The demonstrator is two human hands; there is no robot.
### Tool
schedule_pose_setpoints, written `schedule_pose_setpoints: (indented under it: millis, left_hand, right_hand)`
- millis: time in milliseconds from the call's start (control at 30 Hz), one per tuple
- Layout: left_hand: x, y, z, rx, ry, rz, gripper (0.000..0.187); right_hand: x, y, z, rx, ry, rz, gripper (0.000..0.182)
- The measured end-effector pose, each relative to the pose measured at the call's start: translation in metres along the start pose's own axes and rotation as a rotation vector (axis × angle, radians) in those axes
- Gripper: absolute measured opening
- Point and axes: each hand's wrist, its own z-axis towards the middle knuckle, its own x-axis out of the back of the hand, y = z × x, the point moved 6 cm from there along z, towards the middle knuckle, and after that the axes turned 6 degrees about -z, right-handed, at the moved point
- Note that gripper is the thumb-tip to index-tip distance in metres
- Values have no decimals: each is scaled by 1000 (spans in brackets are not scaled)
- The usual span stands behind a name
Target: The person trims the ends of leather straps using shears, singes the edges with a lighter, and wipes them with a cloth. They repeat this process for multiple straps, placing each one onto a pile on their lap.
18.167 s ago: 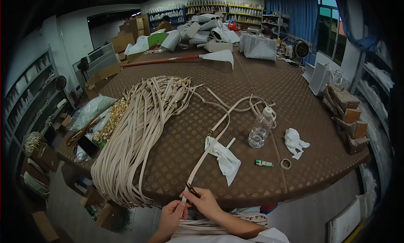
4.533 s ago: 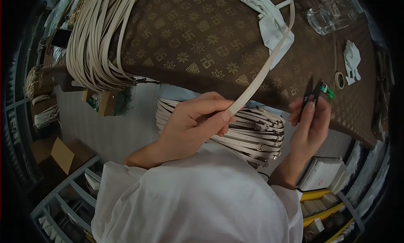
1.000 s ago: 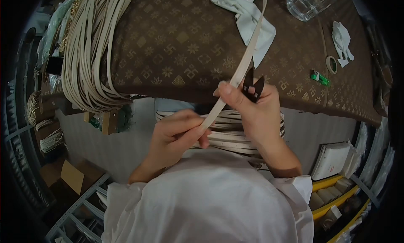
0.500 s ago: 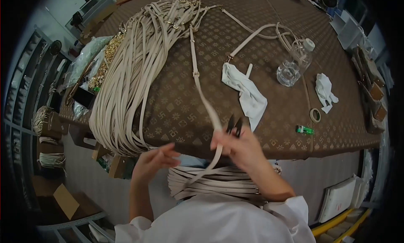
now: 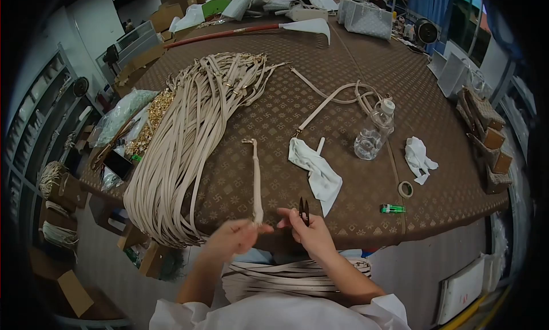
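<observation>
In the head view a beige leather strap point(image 5: 257, 178) with metal fittings runs down the brown patterned cloth to the table's front edge. My left hand point(image 5: 231, 241), a little blurred, is closed at the strap's lower end. Black thread snips point(image 5: 303, 211) point up from my right hand point(image 5: 311, 236), whose fingers are wrapped around them, just right of the strap. A large bundle of similar beige straps point(image 5: 180, 153) lies to the left and hangs over the edge. More straps point(image 5: 269, 281) rest across my lap.
Right of the strap are a white cloth point(image 5: 317, 170), a clear bottle point(image 5: 369, 142), a tape roll point(image 5: 405, 189) and a green lighter point(image 5: 393, 208). A long red-handled rake point(image 5: 229, 34) lies farther back. Gold hardware point(image 5: 150, 124) sits at the left.
The view has tipped up, showing more of the table's far end. The strap has left my right hand and is now at my left hand, lying shorter on the cloth.
</observation>
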Motion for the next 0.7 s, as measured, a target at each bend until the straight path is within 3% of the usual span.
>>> schedule_pose_setpoints:
  millis: [67, 133, 167, 233, 267, 333, 433, 500, 533, 633, 700]
  left_hand:
    - [-6, -21, -16, 63, -13, 145, 31]
    - [-19, -48, -30, 168, -334, 228, 30]
    - [-18, -52, -35, 166, -323, 230, 30]
    - [-35, -50, -44, -77, -524, 550, 31]
    - [-35, -50, -44, -88, -506, 546, 31]
    - [-19, -49, -43, -8, -212, 33, 30]
    - [-22, -23, -33, -207, -105, 64, 27]
    - [-22, -21, -24, -171, -72, 67, 24]
    - [-26, -22, -22, -110, -70, 128, 23]
    - [-31, -29, -21, -42, -106, 203, 23]
    - [-38, -32, -20, -30, -148, 218, 22]
  right_hand:
    - [-11, -1, 6, -3, -39, 108, 35]
    - [-26, 6, 12, -97, -151, 306, 31]
    - [-28, 8, 15, -105, -181, 408, 26]
    - [-30, 7, 17, -85, -177, 442, 24]
    - [-30, 5, 18, -64, -171, 470, 22]
    - [-31, 6, 11, -65, -167, 370, 21]
    - [-47, -2, -9, -42, -115, 220, 18]
    - [-39, -6, -15, 14, -2, 139, 18]
    - [-31, -9, -16, 49, -1, 191, 15]
    - [1, -23, -15, 154, 278, 403, 13]
    - [8, -20, -16, 200, 240, 343, 12]
